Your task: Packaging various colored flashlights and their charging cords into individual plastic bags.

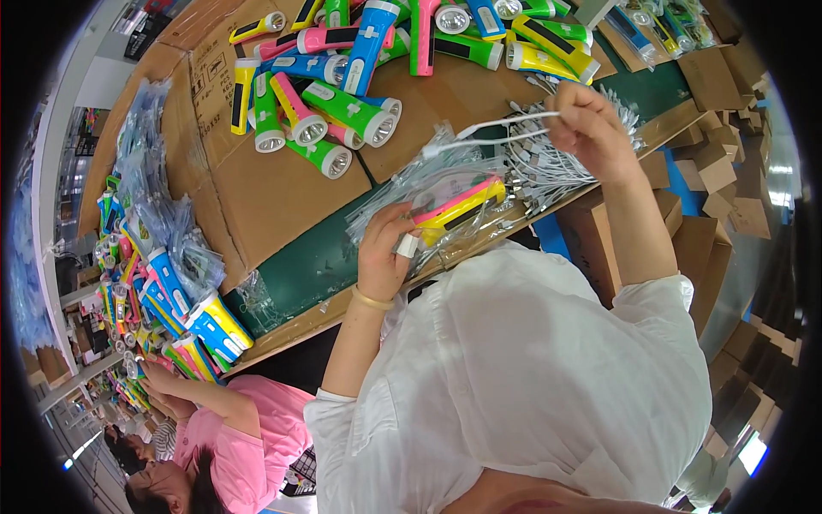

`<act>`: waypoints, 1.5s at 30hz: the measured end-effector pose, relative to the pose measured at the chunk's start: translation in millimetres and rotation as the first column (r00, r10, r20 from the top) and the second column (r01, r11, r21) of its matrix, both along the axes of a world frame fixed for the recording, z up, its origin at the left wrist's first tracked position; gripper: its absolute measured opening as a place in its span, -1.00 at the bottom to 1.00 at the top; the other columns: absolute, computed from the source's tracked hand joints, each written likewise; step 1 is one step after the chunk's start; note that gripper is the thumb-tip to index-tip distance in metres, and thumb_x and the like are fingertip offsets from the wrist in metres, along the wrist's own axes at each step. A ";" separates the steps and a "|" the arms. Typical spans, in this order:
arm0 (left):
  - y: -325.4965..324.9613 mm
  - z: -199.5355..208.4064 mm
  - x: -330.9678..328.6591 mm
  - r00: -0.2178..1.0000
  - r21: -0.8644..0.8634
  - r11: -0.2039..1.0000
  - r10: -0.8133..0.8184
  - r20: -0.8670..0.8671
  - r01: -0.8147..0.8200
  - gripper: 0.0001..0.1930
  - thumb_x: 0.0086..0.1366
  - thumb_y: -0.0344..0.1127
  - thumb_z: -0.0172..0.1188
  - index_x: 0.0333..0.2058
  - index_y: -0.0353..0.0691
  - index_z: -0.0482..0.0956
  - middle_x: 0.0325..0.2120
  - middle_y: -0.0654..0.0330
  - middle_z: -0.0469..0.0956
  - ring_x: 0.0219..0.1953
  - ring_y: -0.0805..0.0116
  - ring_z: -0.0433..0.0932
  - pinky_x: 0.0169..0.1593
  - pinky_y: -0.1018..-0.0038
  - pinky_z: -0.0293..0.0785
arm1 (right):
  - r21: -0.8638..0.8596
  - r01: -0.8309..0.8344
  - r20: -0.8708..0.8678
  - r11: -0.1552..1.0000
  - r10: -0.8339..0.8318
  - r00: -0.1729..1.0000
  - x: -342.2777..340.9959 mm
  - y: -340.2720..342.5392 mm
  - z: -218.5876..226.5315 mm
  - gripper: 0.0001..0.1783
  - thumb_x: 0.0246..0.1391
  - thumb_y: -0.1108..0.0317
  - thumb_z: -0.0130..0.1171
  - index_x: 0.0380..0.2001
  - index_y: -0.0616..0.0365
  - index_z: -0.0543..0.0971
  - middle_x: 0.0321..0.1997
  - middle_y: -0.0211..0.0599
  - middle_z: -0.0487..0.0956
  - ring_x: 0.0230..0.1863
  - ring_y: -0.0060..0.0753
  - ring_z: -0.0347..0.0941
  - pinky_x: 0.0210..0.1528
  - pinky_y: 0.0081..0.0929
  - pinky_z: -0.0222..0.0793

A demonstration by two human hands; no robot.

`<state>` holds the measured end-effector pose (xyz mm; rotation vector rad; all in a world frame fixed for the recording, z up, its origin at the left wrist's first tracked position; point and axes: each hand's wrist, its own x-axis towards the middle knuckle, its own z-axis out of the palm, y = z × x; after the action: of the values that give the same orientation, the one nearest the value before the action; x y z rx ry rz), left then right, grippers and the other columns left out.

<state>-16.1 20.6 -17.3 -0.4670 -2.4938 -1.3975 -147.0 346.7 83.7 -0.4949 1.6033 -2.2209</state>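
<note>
My left hand, a white wrap on one finger, is closed on a clear plastic bag near the table's front edge. Inside that bag lie a yellow flashlight and a pink one, side by side. My right hand is raised over a pile of white charging cables, its fingers pinching one white cable. The cable's two ends hang leftward, above a stack of clear plastic bags.
Loose flashlights in blue, green, pink and yellow are heaped on cardboard at the back. More bags and flashlights lie at the left, beside a co-worker in pink. Cardboard boxes stand at the right.
</note>
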 end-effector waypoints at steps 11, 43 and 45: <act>1.5 11.6 13.5 0.976 0.024 0.983 0.177 0.125 -0.181 -0.79 0.21 -0.42 0.36 -0.19 -0.27 0.59 -0.15 0.02 0.64 -0.11 0.12 0.61 0.03 0.32 0.50 | 0.701 -0.233 -0.048 0.674 0.370 0.928 8.1 -42.7 -39.1 -0.81 0.15 0.40 0.17 -0.50 0.22 0.45 -0.60 -0.49 0.35 -0.49 -0.65 0.25 -0.43 -0.54 0.20; -25.6 -2.1 -1.1 0.745 0.408 0.851 -0.028 0.666 -0.332 -0.75 0.46 -0.33 0.09 -0.16 -0.40 0.67 -0.15 0.04 0.70 -0.13 0.33 0.63 0.03 0.44 0.50 | 0.700 0.110 -0.606 0.706 0.506 0.614 12.2 -51.1 -72.7 -0.81 0.12 0.28 0.31 -0.33 0.18 0.62 -0.34 -0.23 0.58 -0.25 -0.06 0.52 -0.18 -0.25 0.44; -26.2 -4.6 -8.9 0.691 0.317 0.879 0.020 0.723 -0.356 -0.66 0.49 -0.22 0.03 -0.10 -0.38 0.67 -0.23 0.04 0.71 -0.17 0.25 0.66 -0.01 0.42 0.52 | 0.625 0.024 -0.545 0.780 0.414 0.729 19.8 -46.1 -72.8 -0.85 0.21 0.34 0.25 -0.29 0.20 0.59 -0.35 -0.24 0.59 -0.29 -0.21 0.54 -0.22 -0.39 0.43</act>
<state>-25.0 -5.6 -21.9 0.5339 -2.4653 -2.2790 -127.3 300.6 10.9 -1.2897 2.3206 -1.2706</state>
